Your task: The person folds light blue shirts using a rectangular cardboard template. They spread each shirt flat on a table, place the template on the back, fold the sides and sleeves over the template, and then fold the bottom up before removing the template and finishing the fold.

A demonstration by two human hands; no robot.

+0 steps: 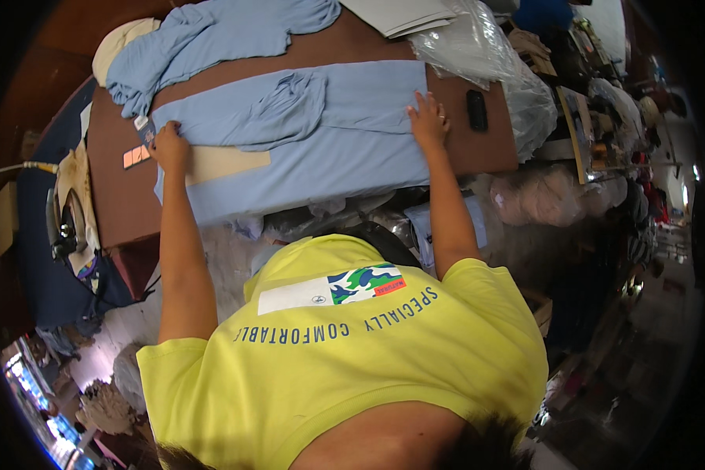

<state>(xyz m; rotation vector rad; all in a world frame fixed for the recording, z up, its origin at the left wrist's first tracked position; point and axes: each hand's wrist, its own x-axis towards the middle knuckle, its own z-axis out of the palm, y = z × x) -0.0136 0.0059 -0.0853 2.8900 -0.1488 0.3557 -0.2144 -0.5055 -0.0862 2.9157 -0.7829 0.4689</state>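
A light blue garment (345,160) lies lengthwise on a brown-topped table (478,149), one part folded over and bunched in the middle. Flat on its near left part rests a beige card (231,162). At the garment's left end, by a dark patch and a small white tag (140,122), my left hand (169,147) has its fingers bent onto the cloth edge, seemingly gripping it. Toward the right end, my right hand (428,124) lies with fingers spread on the cloth, a ring on one finger.
More light blue garments (219,43) lie along the far side. White sheets (395,16) and clear plastic bags (478,47) sit at the far right. A black phone-like object (476,110) is right of my hand. An iron (64,223) stands at left, beside an orange-and-dark item (135,157).
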